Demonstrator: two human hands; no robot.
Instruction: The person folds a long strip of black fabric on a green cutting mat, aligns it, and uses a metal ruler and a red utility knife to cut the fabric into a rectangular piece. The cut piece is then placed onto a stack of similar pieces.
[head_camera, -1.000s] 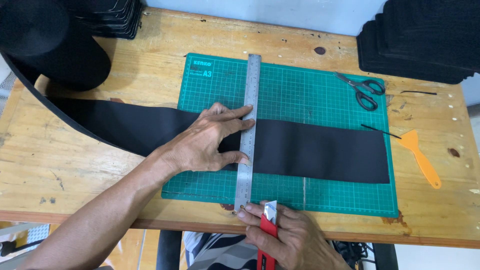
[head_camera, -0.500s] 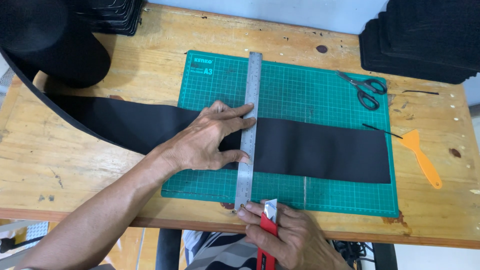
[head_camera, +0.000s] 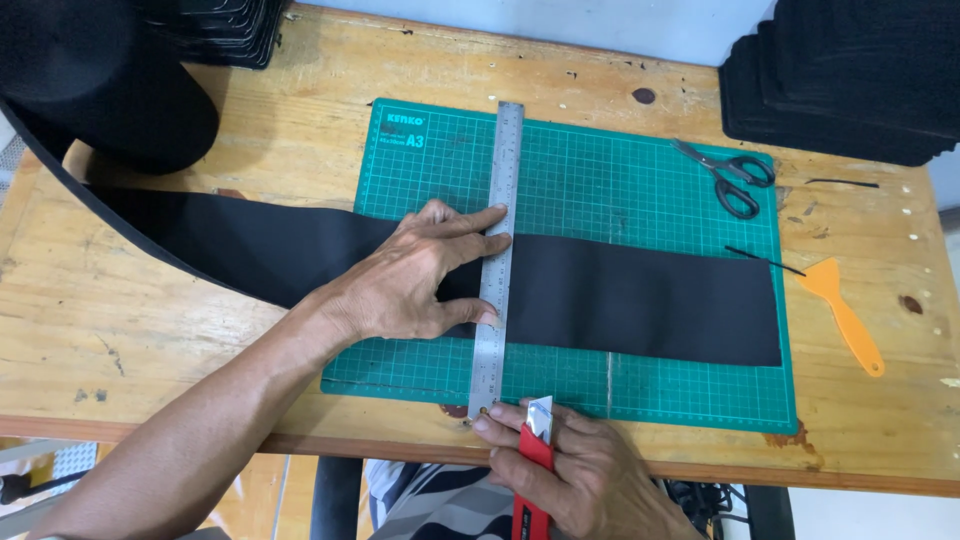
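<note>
Left hand (head_camera: 415, 275), fingers spread, pins steel ruler (head_camera: 498, 250) across black strip (head_camera: 640, 300), centre frame, so it won't slip. Right hand (head_camera: 575, 470), lower centre, fingers pinching red knife (head_camera: 535, 455), blade at ruler's near end.

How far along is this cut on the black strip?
Done: black strip laid across the green mat, ruler set across it. In hand: left hand presses the ruler; right hand holds the red knife at the near end. Left: no cut shows in the strip.
</note>
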